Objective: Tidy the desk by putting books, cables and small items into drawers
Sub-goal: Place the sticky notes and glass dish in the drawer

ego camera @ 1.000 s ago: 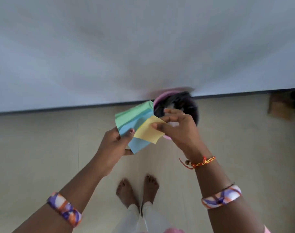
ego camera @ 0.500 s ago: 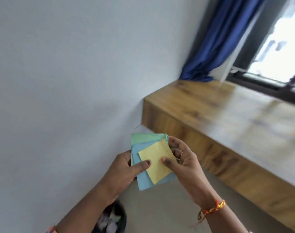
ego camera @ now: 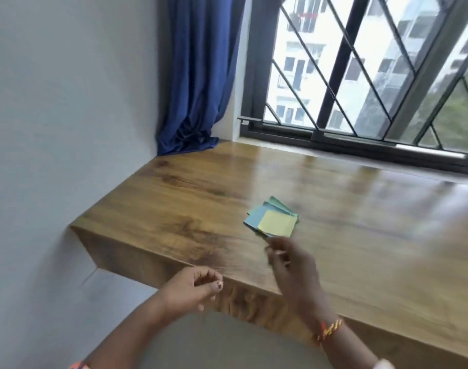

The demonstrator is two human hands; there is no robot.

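**Paper squares on desk, both hands free**

Right hand (ego camera: pixel 291 258) hovers over the desk (ego camera: pixel 174 209) just short of the paper stack (ego camera: pixel 272 221); motion blur hides whether its fingertips touch the nearest edge. Fingers loosely curled, nothing held. Left hand (ego camera: pixel 191 288) hangs off the front edge, fingers loosely curled, holding nothing. Stack: thin flat squares fanned, yellow over blue over green. Desk: glossy wood grain, thick slab.

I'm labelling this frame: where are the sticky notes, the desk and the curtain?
sticky notes (ego camera: pixel 276 222): head view, on the yellow top sheet.
desk (ego camera: pixel 179 209): head view, bare wooden top near the left end.
curtain (ego camera: pixel 198 75): head view, mid-fold of the blue cloth.
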